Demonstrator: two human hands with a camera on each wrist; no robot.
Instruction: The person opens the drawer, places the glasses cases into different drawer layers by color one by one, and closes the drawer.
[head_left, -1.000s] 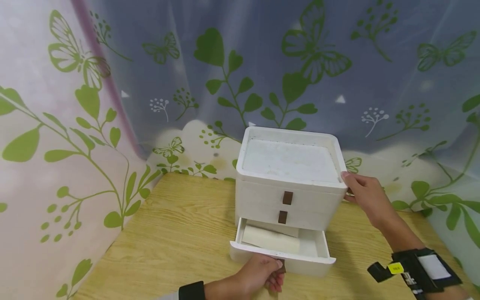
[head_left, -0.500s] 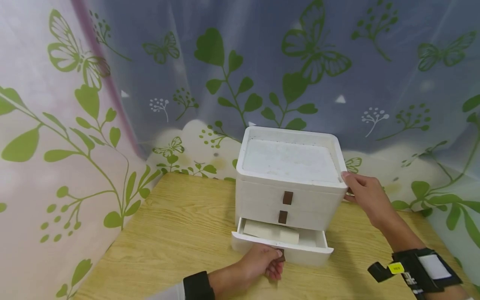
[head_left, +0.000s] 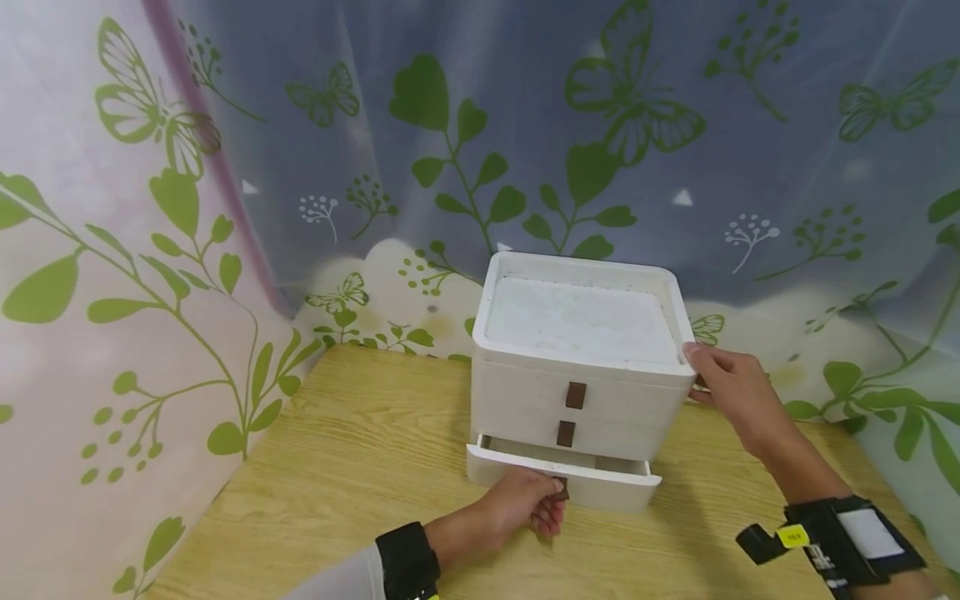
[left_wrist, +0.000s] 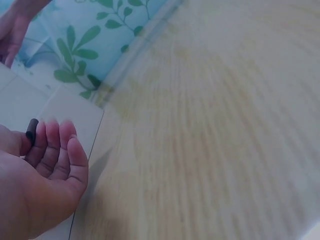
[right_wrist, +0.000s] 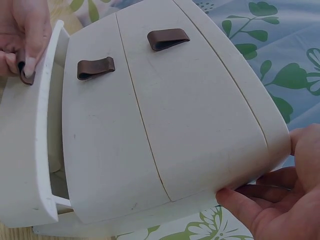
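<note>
A white drawer cabinet (head_left: pixel 525 408) with brown pull tabs stands on the table. Its bottom drawer (head_left: pixel 615 493) is partly pulled out. My left hand (head_left: pixel 517 504) pinches that drawer's brown tab (right_wrist: pixel 25 75) between thumb and finger, the other fingers curled below. In the left wrist view the dark tab (left_wrist: pixel 32 131) shows between thumb and index finger. My right hand (head_left: pixel 738 396) holds the cabinet's right side near the top, thumb at the rim and fingers against the side wall. Most of the drawer's inside is hidden behind its front.
The cabinet's top is a shallow tray with a raised rim (head_left: pixel 577 359). Two upper drawers are closed, each with a brown tab (head_left: pixel 575 396). A wood-grain table (head_left: pixel 360 467) lies beneath. Curtains (head_left: pixel 337 167) with green leaves and butterflies hang behind and at the sides.
My left hand has moved forward, sliding the bottom drawer further into the cabinet. The pale piece inside it has gone from sight in the head view. The right hand stays in place.
</note>
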